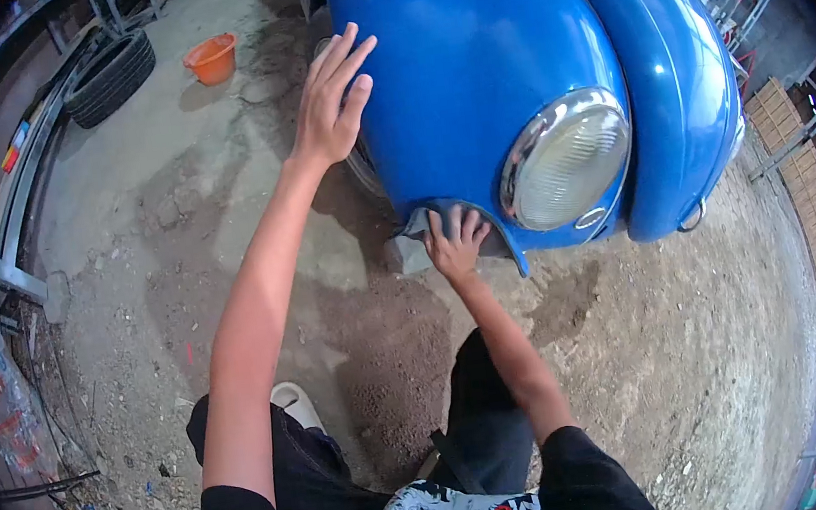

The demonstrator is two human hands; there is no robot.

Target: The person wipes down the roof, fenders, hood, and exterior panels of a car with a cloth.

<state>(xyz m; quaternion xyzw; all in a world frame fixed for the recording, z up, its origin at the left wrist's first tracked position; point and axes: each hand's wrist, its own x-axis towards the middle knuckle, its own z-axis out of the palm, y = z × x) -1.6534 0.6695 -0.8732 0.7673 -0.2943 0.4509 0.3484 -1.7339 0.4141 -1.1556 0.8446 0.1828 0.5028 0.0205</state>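
A blue car (477, 66) with a round chrome-rimmed headlight (566, 161) fills the upper middle of the head view. My left hand (333, 107) is at the fender's left edge, fingers spread and pointing up, holding nothing. Lower down, my right hand (457, 239) presses with parted fingers on a grey cloth (417, 222) at the fender's lower edge, left of the headlight. Part of the cloth lies beneath the fingers, and its far extent is hard to make out.
An orange bucket (211, 60) and a black tire (110, 79) stand on the floor at the upper left. Clear plastic sheeting (0, 397) hangs at the far left. A woven panel (798, 180) is at the right. Dirt and gravel (392, 378) cover the ground.
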